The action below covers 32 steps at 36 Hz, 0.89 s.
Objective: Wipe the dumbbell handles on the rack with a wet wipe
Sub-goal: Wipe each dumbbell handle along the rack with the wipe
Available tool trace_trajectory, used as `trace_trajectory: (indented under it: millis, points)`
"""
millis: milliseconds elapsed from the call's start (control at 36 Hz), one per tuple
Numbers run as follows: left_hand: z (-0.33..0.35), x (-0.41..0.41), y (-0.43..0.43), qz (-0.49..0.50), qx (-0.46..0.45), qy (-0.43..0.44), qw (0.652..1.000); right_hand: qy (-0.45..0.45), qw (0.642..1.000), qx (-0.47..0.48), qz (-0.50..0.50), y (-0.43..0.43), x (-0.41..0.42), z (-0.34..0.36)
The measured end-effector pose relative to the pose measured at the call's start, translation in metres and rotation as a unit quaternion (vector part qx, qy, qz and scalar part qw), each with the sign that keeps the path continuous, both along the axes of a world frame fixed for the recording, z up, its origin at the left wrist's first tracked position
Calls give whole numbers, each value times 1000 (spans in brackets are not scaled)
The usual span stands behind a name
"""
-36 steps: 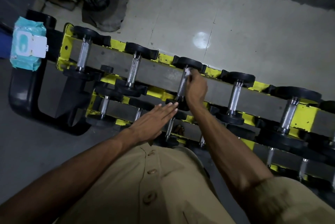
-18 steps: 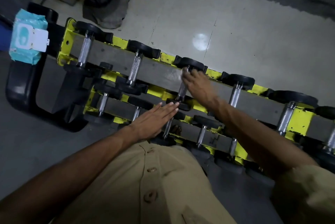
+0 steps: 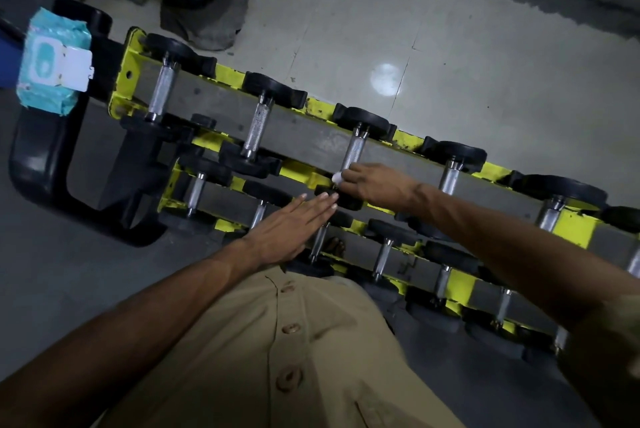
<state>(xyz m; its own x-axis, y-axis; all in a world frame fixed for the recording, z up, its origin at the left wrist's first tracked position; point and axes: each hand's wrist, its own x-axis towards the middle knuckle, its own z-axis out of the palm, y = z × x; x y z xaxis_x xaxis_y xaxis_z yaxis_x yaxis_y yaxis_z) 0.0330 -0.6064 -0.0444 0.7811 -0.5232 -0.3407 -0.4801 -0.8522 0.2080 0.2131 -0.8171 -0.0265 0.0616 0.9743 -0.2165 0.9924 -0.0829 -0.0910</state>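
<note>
While left hand (image 3: 284, 230) lies flat, right hand (image 3: 377, 182) pinches white wipe (image 3: 336, 177) against knurled handle (image 3: 353, 150).

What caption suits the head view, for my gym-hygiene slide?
Right hand rubs a wipe on a dumbbell handle; left hand rests flat on the rack.

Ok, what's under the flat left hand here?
The left hand lies open over the rack's lower row, fingertips reaching a black dumbbell head. A chrome handle shows beside it; whatever it presses on is covered.

Yellow rack (image 3: 125, 79) on grey floor (image 3: 485, 88), dumbbells (image 3: 258, 123) across its tiers.
</note>
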Motion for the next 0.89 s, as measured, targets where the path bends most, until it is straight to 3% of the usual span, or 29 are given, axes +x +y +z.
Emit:
trace_trajectory:
  millis: [83, 278, 500, 583, 694, 806, 889]
  points:
    - [0, 0, 0, 5, 0, 0, 1000, 26, 998, -4, -57, 4, 6, -2]
    - [0, -1, -1, 8, 3, 1, 1000, 47, 995, 8, -84, 20, -6, -10]
    - [0, 0, -2, -8, 27, -6, 1000, -64, 988, -130, -50, 69, 1, -6]
    - [0, 1, -4, -9, 30, -7, 999, -44, 994, -95, -43, 59, 6, -3]
    - [-2, -3, -4, 4, 25, -10, 1000, 36, 995, 28, -90, 23, -3, -9]
    - [-4, -5, -3, 16, 4, -8, 1000, 100, 955, 92, -265, -1, -32, -20]
    - [0, 1, -3, 25, -30, -12, 999, 192, 861, 151, -447, -6, -48, -27]
